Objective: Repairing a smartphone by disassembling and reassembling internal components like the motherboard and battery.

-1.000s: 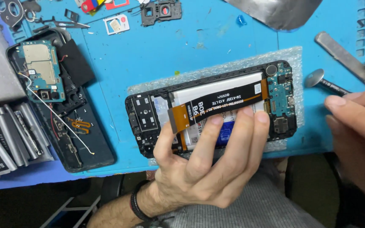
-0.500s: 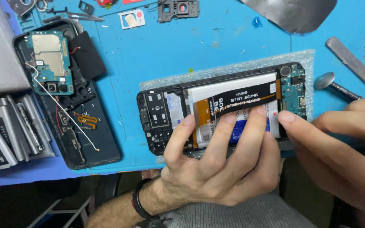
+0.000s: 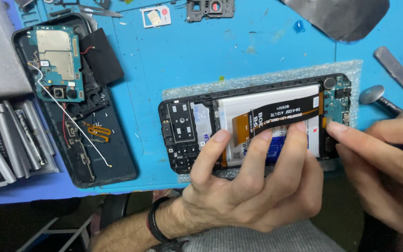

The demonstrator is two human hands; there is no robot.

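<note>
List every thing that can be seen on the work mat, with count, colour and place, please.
Opened phone: one, black frame, white battery, centre, on bubble wrap.
Flex cable: one, black and orange, across the battery.
Second opened phone: one, black, left, with a green board.
Spare batteries: several, grey, far left.
Camera bezel: one, black, top.
Card tray: one, white, top.
Grey sheet: one, top right.
Metal tools: two, silver, right.
Mat: one, blue.
Left hand: fingers on the battery.
Right hand: fingertip at the phone's right end.
</note>
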